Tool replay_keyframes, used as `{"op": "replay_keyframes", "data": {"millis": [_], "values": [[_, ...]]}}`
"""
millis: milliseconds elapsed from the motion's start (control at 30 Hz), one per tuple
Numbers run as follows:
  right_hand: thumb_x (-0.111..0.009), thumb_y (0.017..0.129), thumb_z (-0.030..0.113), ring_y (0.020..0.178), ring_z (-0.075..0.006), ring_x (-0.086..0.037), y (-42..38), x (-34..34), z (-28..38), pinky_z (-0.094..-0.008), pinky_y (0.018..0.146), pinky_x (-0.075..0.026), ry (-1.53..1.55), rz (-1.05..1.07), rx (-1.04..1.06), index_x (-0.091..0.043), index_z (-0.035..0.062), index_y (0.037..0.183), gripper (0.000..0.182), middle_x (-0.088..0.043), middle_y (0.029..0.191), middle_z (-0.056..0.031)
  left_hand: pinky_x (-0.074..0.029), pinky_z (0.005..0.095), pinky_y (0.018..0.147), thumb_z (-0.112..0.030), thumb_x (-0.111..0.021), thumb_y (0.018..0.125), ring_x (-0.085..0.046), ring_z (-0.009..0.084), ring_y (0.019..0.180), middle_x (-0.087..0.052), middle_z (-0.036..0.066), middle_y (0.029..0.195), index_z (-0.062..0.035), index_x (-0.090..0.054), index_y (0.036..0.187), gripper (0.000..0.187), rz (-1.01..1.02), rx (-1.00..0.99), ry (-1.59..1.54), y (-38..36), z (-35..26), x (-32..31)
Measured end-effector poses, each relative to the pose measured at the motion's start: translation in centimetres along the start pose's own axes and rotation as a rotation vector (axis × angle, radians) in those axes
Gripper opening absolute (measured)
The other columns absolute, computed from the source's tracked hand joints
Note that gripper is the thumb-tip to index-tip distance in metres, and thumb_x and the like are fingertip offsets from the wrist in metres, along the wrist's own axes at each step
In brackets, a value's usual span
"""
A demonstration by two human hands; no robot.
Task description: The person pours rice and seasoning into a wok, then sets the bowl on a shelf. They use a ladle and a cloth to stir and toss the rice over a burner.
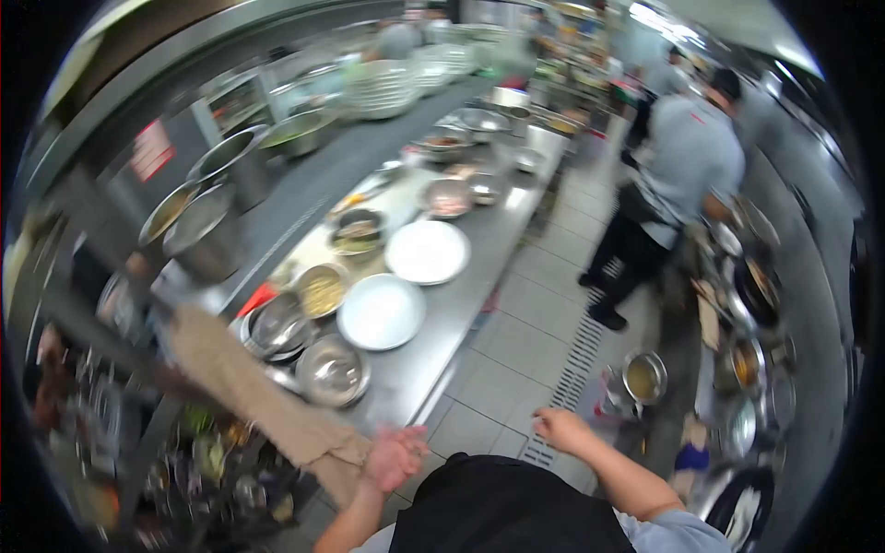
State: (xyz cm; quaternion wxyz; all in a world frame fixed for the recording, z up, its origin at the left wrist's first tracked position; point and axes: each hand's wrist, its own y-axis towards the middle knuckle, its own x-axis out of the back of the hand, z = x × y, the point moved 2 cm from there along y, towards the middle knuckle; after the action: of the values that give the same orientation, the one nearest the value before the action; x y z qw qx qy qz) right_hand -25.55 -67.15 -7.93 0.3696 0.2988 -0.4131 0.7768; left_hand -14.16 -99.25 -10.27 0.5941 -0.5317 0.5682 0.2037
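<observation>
My left hand [396,458] is at the lower middle, beside the end of a long brown cloth [249,387]. Its fingers are apart and slightly bent, with nothing in them; blur hides whether the hand touches the cloth. My right hand [560,431] hangs over the floor with its fingers curled in, and nothing shows in it. On the steel counter ahead lie two white plates [382,311]. Near them stand an empty steel bowl [333,370], a bowl of yellowish food [323,291] and a bowl of pink food [448,197].
Another person [678,166] stands in the aisle on the right, at a row of pans [756,286]. A steel pot [644,378] sits low beside the floor drain [583,355]. Stacked plates [380,89] and tall pots [205,230] line the left shelf.
</observation>
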Motion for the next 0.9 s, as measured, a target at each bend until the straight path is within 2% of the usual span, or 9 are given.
{"op": "replay_keyframes", "data": {"millis": [100,267,433,567,667,733,800,867,900], "values": [[-0.059,0.083,0.026,0.091,-0.0359,-0.061,-8.2,3.0,-8.7,-0.0427,0.080,-0.048,0.089,-0.235,-0.380,-0.061,0.0049,0.109,0.034,-0.064,0.097,-0.0194,-0.047,0.0294,0.063,-0.022,-0.051,0.092,-0.057,0.0193,0.068,-0.057,0.009,0.074,-0.0063,-0.054,0.075,0.023,-0.243,0.127,0.616,6.3,4.6,-3.4],[-0.061,0.082,0.025,0.088,-0.0335,-0.061,-22.3,4.3,-14.6,-0.0413,0.078,-0.048,0.221,-0.614,-0.637,-0.060,0.0037,0.105,0.031,-0.064,0.091,-0.0179,-0.043,0.0281,0.056,0.001,-0.041,0.077,-0.052,0.0161,0.061,-0.054,0.007,0.067,-0.0068,-0.051,0.070,0.014,0.191,-0.206,0.991,17.3,6.0,-10.7],[-0.064,0.080,0.018,0.074,-0.0306,-0.061,-36.4,1.7,-17.8,-0.0388,0.068,-0.048,0.264,-0.880,-0.775,-0.060,0.0023,0.106,0.030,-0.062,0.081,-0.0168,-0.044,0.0272,0.056,-0.013,-0.044,0.083,-0.053,0.0157,0.059,-0.052,0.006,0.065,-0.0052,-0.049,0.067,0.018,0.572,0.011,1.057,22.3,14.4,-20.1],[-0.065,0.078,0.016,0.087,-0.0318,-0.057,-47.7,1.1,-18.4,-0.0395,0.077,-0.046,0.021,-1.205,-1.155,-0.059,0.0035,0.109,0.034,-0.055,0.096,-0.0161,-0.051,0.0309,0.067,-0.024,-0.056,0.089,-0.063,0.0204,0.077,-0.060,0.011,0.096,0.0003,-0.060,0.104,0.029,0.573,0.267,1.673,23.5,27.5,-21.9],[-0.069,0.075,0.017,0.103,-0.0352,-0.051,-54.5,-0.2,-20.8,-0.0404,0.087,-0.044,-0.303,-1.012,-1.524,-0.051,0.0037,0.123,0.053,-0.049,0.115,-0.0185,-0.051,0.0327,0.073,-0.024,-0.064,0.084,-0.062,0.0213,0.082,-0.063,0.014,0.098,0.0023,-0.059,0.107,0.035,1.135,0.162,1.973,23.6,37.6,-21.5],[-0.070,0.075,0.020,0.109,-0.0356,-0.048,-58.3,-3.7,-23.7,-0.0401,0.088,-0.044,-0.211,-0.812,-1.701,-0.039,0.0069,0.135,0.069,-0.044,0.123,-0.0181,-0.049,0.0338,0.080,-0.024,-0.065,0.082,-0.062,0.0249,0.088,-0.063,0.017,0.101,0.0025,-0.058,0.110,0.039,1.306,0.138,2.016,23.2,44.1,-22.4],[-0.066,0.079,0.021,0.106,-0.0370,-0.052,-60.6,-6.2,-26.0,-0.0424,0.086,-0.046,-0.067,-0.655,-1.812,-0.028,0.0112,0.142,0.075,-0.051,0.120,-0.0214,-0.048,0.0369,0.084,-0.022,-0.065,0.080,-0.060,0.0302,0.094,-0.061,0.019,0.104,0.0011,-0.059,0.110,0.039,1.392,-0.026,2.027,24.7,50.0,-22.9],[-0.061,0.082,0.020,0.097,-0.0383,-0.059,-61.9,-8.5,-28.2,-0.0462,0.083,-0.048,0.419,-0.676,-1.719,-0.024,0.0170,0.144,0.072,-0.059,0.108,-0.0244,-0.045,0.0404,0.089,-0.021,-0.066,0.078,-0.056,0.0345,0.103,-0.057,0.020,0.112,0.0002,-0.055,0.116,0.045,1.415,-0.432,2.153,25.8,54.5,-24.3],[-0.054,0.085,0.018,0.086,-0.0397,-0.062,-61.7,-7.5,-27.5,-0.0483,0.080,-0.048,0.274,-0.769,-1.685,-0.024,0.0222,0.144,0.066,-0.063,0.094,-0.0252,-0.044,0.0414,0.091,-0.021,-0.066,0.076,-0.052,0.0369,0.108,-0.052,0.020,0.118,-0.0012,-0.050,0.121,0.052,1.382,-0.449,2.235,26.7,56.2,-24.5]]}}
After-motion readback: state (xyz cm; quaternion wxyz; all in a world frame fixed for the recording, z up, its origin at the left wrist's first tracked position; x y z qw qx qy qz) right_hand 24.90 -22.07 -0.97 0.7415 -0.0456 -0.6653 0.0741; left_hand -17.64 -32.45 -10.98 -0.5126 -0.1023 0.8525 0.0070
